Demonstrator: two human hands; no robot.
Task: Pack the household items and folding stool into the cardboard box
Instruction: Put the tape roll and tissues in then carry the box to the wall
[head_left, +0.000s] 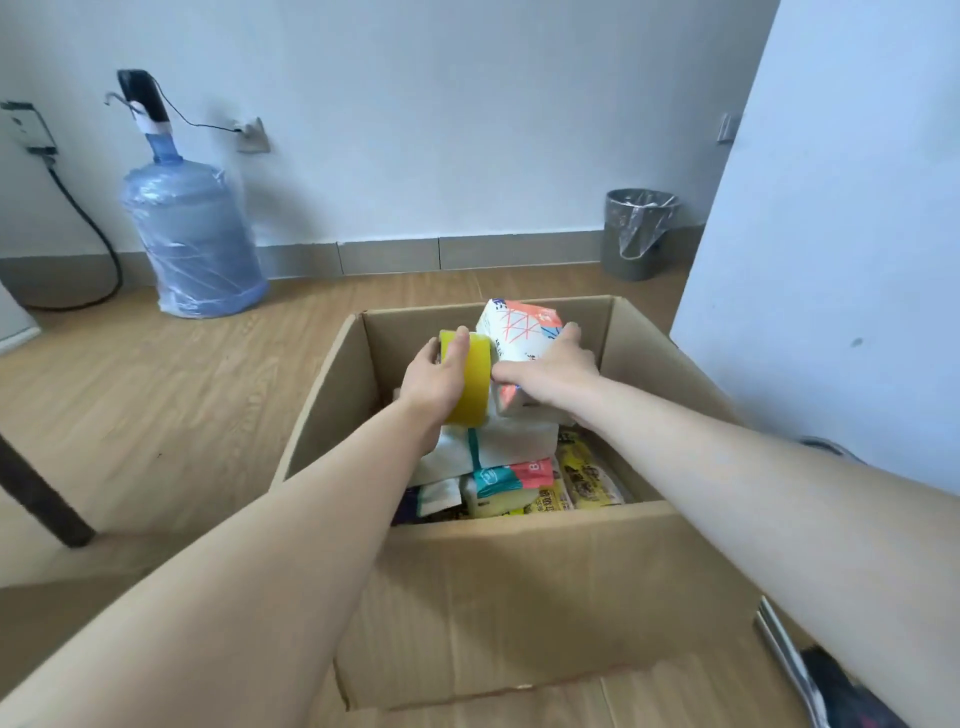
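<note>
An open brown cardboard box (519, 597) sits on a wood-grain floor, partly filled with soft white, teal and yellow packets (519, 483). Above its far end, the person's left hand (441, 374) is wrapped around a thick roll of yellow packing tape (470, 382), while the right hand (553, 371) is spread across a white paper-wrapped tissue pack with an orange grid pattern (519, 332), gripping it at a tilt. Tape and pack touch, both held over the box's contents.

The tilted pack looks likely to slide off the uneven pile if released as it is, and the roll could wedge on edge and roll into a gap. Filling the middle this high may leave no room for the stool.

A dark object with a metal bar at the lower right corner (810, 680) is cut off by the frame; whether it is the folding stool cannot be told. The box's bottom layer is hidden beneath the packets. A blue water jug (192, 234) and grey bin (636, 234) stand by the wall.
</note>
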